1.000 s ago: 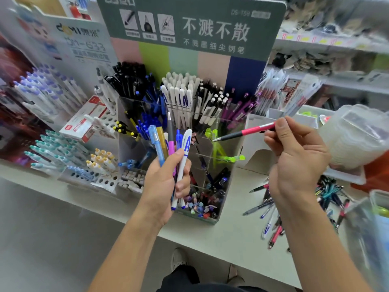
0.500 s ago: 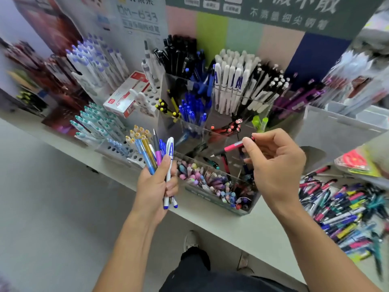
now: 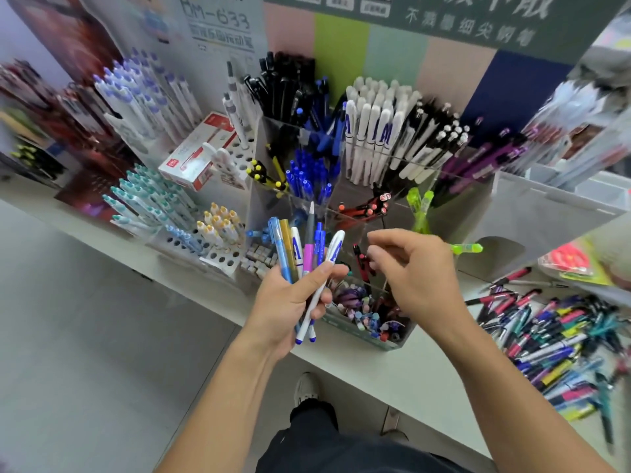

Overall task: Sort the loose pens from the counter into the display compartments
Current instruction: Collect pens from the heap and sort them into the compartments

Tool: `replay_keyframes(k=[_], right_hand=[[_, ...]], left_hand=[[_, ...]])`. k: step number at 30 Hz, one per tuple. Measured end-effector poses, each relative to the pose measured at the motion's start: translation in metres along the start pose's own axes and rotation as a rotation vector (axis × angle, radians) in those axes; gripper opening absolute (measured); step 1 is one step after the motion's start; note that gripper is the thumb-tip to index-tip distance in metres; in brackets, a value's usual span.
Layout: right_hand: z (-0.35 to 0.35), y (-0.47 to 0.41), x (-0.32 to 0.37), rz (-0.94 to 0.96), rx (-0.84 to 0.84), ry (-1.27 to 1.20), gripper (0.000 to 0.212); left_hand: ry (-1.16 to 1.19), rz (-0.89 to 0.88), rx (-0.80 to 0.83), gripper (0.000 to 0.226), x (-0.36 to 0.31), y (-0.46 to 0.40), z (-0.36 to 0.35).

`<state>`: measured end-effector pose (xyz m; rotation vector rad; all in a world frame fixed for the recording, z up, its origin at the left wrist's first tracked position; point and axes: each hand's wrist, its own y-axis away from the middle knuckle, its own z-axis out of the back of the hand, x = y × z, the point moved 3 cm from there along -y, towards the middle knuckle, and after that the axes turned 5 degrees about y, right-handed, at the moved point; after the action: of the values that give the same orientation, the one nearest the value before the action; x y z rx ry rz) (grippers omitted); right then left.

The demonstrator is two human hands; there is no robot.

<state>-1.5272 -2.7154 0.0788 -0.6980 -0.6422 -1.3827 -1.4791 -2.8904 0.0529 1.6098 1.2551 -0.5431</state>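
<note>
A pale worktop (image 3: 392,377) runs from the far left to the near right, carrying the pen stands. Behind them at the far side stands a backboard (image 3: 426,52) with pastel stripes under a dark green header of white characters.

In the middle of the worktop is the clear display (image 3: 372,172), split into stepped compartments. Its far row holds black pens (image 3: 286,80) on the left, white-capped pens (image 3: 375,131) in the middle and black-and-white pens to their right. The next row nearer has blue pens (image 3: 310,175), with a few red-and-black ones (image 3: 367,208) just right of them and green pens (image 3: 421,206) further right. The nearest compartment (image 3: 368,315) is filled with small mixed pieces that are too blurred to name.

Left of the display, a white perforated stand (image 3: 218,254) holds teal-capped pens (image 3: 146,199) and yellow-tipped pens (image 3: 220,220); a red-and-white box (image 3: 198,158) lies beyond them.

At the near right a heap of loose pens (image 3: 553,343) in pink, blue, teal and yellow lies spread on the worktop, well apart from the display.

The left hand (image 3: 290,302) is in front of the display's left side, fingers and thumb wrapped round a fanned bunch of pens (image 3: 304,257): light blue, gold, white with blue print, pink with a grey top, and blue, tips pointing down. The right hand (image 3: 413,268) hovers above the nearest compartment, beside the bunch but not touching it, its fingers loosely curled and holding nothing.
</note>
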Motion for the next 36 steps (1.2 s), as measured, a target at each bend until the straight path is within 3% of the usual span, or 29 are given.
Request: replay_keyframes(k=[2, 5, 11, 15, 18, 21, 25, 29, 32, 34, 36], right_hand=[[0.009, 0.005, 0.011, -0.128, 0.116, -0.318, 0.007], [0.011, 0.008, 0.017, -0.192, 0.209, -0.476, 0.008], [0.043, 0.002, 0.011, -0.254, 0.075, -0.752, 0.013], [0.070, -0.003, 0.013, -0.169, -0.036, -0.588, 0.019], [0.061, -0.004, 0.016, -0.164, 0.087, -0.462, 0.015], [0.047, -0.003, 0.020, -0.167, 0.139, -0.543, 0.012], [0.077, -0.022, 0.036, -0.026, -0.260, -0.725, 0.013], [0.103, -0.053, 0.062, 0.292, -0.508, -0.554, 0.016], [0.094, -0.071, 0.087, 0.431, -0.505, -0.342, 0.015], [0.080, -0.084, 0.100, 0.466, -0.429, -0.232, 0.015], [0.068, -0.094, 0.111, 0.485, -0.364, -0.161, 0.015]], left_hand=[[-0.001, 0.013, 0.057, 0.028, 0.000, 0.000, -0.006], [-0.032, 0.037, 0.152, 0.009, 0.004, 0.003, -0.020], [-0.131, 0.080, 0.033, 0.031, 0.005, 0.005, -0.025], [0.021, 0.162, 0.108, 0.036, 0.002, 0.008, -0.028], [0.049, 0.176, 0.230, 0.032, -0.003, 0.014, -0.037], [0.021, 0.167, 0.290, 0.031, -0.007, 0.019, -0.044], [0.102, 0.034, 0.221, 0.030, -0.021, 0.014, -0.041], [0.041, -0.110, 0.083, 0.028, -0.043, 0.004, -0.028], [0.028, -0.129, 0.010, 0.028, -0.052, 0.000, -0.021], [0.064, -0.121, -0.001, 0.039, -0.055, -0.002, -0.018], [0.085, -0.120, 0.008, 0.036, -0.058, -0.003, -0.017]])
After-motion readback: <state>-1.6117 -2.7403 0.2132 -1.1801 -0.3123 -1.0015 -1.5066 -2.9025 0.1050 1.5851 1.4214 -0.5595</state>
